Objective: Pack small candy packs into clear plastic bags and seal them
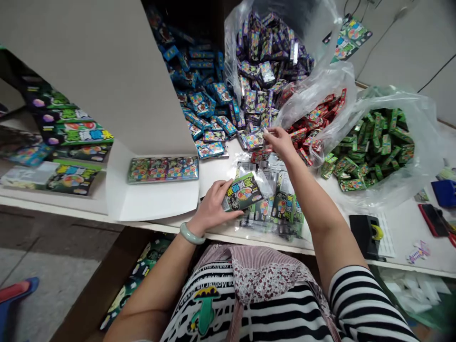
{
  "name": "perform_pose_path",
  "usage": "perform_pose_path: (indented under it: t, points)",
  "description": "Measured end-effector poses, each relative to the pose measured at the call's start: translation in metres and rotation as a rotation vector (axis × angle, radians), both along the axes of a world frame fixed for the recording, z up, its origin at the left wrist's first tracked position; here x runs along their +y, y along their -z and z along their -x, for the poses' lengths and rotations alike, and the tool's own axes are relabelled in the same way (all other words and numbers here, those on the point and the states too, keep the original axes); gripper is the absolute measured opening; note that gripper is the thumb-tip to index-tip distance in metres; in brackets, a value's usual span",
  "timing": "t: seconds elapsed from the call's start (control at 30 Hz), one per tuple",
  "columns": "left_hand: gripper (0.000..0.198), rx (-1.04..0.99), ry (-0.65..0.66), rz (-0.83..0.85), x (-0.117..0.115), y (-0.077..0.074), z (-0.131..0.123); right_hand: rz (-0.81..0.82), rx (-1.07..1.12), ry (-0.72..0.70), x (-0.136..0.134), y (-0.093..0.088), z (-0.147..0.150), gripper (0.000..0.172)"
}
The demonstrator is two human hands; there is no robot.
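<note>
My left hand (215, 204) is closed on a flat printed pouch (244, 192) in black and green, thumb along its lower edge. Below and to the right of it lies a pile of clear plastic bags (281, 209) with similar printed cards. My right hand (280, 142) reaches forward, with thumb and fingers pinched at the end of a small purple candy box (255, 140). That box lies at the front of a heap of purple boxes (263, 61) spilling from a clear bag.
Blue boxes (203, 102) are heaped at the back. Red boxes (317, 118) and green boxes (377, 147) fill clear bags on the right. A white carton (156, 199) with a row of small packs stands left. A tape dispenser (365, 232) is near the front edge.
</note>
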State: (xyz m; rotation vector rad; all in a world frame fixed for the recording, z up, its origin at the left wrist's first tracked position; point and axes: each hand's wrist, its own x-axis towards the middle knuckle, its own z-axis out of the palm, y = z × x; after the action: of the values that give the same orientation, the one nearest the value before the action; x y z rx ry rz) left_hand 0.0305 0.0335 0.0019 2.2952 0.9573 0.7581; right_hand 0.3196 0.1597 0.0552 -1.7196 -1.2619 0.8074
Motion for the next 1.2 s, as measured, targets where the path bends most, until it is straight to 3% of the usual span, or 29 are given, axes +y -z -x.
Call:
perform_pose_path:
  t: [0.13,0.27,0.37,0.47,0.53,0.6,0.67,0.73,0.8,0.87,0.93,1.0,1.1,1.2]
  points:
    - [0.088,0.021,-0.001,0.015,0.001,-0.001,-0.001,0.038,0.310,-0.010,-0.064,-0.010,-0.029,0.031]
    - [0.087,0.028,-0.047,0.012,0.002,-0.001,-0.003,0.027,0.397,0.094,-0.126,0.002,-0.045,0.045]
    - [0.088,0.044,-0.066,-0.003,0.003,-0.001,-0.002,0.157,0.377,0.152,-0.171,0.020,-0.051,0.035]
    - [0.089,0.068,-0.064,-0.022,0.006,-0.001,-0.001,0.248,0.098,0.039,-0.204,0.027,-0.057,0.027]
    - [0.089,0.078,-0.059,-0.030,0.009,-0.002,-0.003,0.173,-0.212,-0.039,-0.212,0.024,-0.059,0.027]
    - [0.090,0.081,-0.051,-0.031,0.012,-0.004,-0.006,0.081,-0.469,-0.118,-0.209,0.019,-0.058,0.043]
    - [0.091,0.085,-0.043,-0.025,0.013,-0.005,-0.011,0.075,-0.620,-0.226,-0.201,0.017,-0.052,0.066]
    - [0.092,0.092,-0.033,-0.019,0.013,-0.007,-0.015,0.117,-0.705,-0.309,-0.192,0.020,-0.043,0.076]
    - [0.092,0.100,-0.024,-0.020,0.011,-0.008,-0.016,0.122,-0.730,-0.332,-0.189,0.023,-0.037,0.066]
    - [0.092,0.103,-0.004,-0.040,0.010,-0.009,-0.017,0.018,-0.712,-0.258,-0.191,0.020,-0.036,0.056]
    - [0.092,0.098,0.031,-0.084,0.010,-0.010,-0.017,-0.155,-0.694,-0.145,-0.197,0.008,-0.038,0.058]
    - [0.092,0.092,0.078,-0.132,0.010,-0.011,-0.019,-0.282,-0.714,-0.134,-0.203,-0.010,-0.039,0.062]
    - [0.094,0.095,0.132,-0.165,0.010,-0.011,-0.024,-0.268,-0.794,-0.335,-0.210,-0.035,-0.033,0.061]
    - [0.096,0.110,0.176,-0.166,0.009,-0.011,-0.027,-0.188,-0.863,-0.560,-0.212,-0.045,-0.026,0.062]
